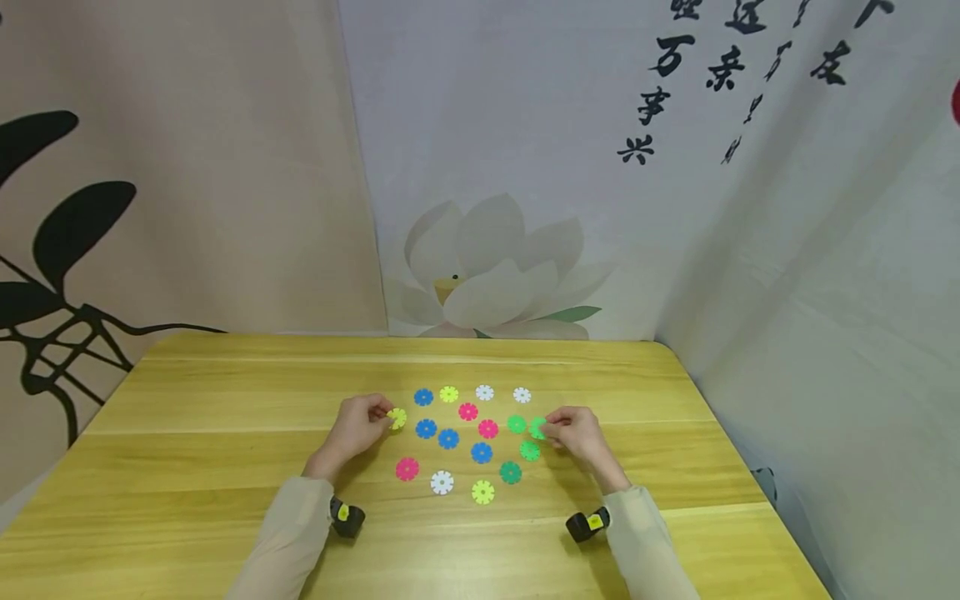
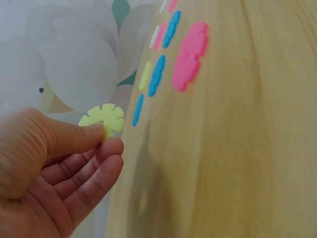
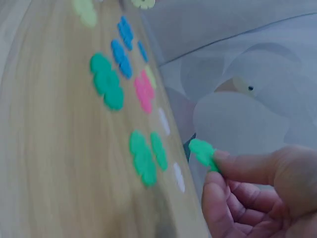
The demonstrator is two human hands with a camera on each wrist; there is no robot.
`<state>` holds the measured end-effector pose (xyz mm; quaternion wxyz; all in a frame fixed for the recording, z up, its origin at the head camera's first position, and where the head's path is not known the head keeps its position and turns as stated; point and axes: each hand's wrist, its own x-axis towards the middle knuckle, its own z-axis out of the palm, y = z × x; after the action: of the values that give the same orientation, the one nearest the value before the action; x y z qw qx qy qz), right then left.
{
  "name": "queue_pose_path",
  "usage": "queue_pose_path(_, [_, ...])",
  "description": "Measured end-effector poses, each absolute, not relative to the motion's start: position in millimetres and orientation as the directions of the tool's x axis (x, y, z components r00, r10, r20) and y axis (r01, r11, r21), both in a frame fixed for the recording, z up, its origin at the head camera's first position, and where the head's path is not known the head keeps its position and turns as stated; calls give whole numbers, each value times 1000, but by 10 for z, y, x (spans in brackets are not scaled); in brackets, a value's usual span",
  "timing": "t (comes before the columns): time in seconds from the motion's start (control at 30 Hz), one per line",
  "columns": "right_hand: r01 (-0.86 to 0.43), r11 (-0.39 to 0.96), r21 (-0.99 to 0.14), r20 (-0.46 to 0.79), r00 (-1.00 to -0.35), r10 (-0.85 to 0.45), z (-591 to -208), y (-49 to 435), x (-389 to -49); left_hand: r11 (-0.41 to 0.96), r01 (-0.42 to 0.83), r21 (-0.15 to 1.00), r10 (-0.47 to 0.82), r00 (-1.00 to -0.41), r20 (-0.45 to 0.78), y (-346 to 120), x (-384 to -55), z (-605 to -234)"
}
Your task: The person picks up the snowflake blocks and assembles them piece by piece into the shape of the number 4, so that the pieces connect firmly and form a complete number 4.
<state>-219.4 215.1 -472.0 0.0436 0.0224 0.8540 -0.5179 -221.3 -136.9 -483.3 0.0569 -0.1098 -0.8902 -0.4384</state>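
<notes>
Between thumb and fingers, my left hand [image 1: 359,427] pinches a yellow notched plastic disc [image 2: 102,118], raised off the table in the left wrist view. My right hand [image 1: 577,433] pinches a bright green notched disc [image 3: 202,151] by its edge, also lifted. Among the flat discs between the hands, a green disc [image 1: 517,424] and another green disc [image 1: 530,451] lie nearest the right hand. A blue disc [image 1: 426,428] and a pink disc [image 1: 407,469] lie near the left. The held discs are partly covered by the fingertips.
Several more discs lie spread on the wooden table [image 1: 187,500], including a white disc [image 1: 442,482], a yellow disc [image 1: 483,492] and a dark green disc [image 1: 511,472]. A printed cloth backdrop [image 1: 510,125] hangs behind the table's far edge.
</notes>
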Motion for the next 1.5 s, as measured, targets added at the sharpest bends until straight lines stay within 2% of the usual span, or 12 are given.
queue_pose_path(0.17, [108,394,-913,-141,-988,-57,-4618,2025,-2136,575,256,777,149,-967,208,-1319,-2198,-4771])
queue_pose_path(0.47, [44,348,-936,-133,-963,-235,-4492,1756,-2031,493,273,826,182,-961,209,-1155,-2113,-4630])
queue_pose_path(0.83, [55,226,-972,-118,-953,-279,-4492,1469,-2023,402,321,858,242,-940,238,-1042,-2071,-4570])
queue_pose_path(1.1, [110,137,-984,-147,-944,-297,-4475,1321,-2023,342,331,879,269,-931,246,-954,-2038,-4508])
queue_pose_path(1.37, [151,110,-982,-177,-939,-296,-4372,1230,-2000,267,328,906,290,-924,249,-862,-2009,-4477])
queue_pose_path(1.5, [164,94,-982,-185,-938,-295,-4319,1211,-1989,284,352,892,285,-919,272,-841,-2004,-4458])
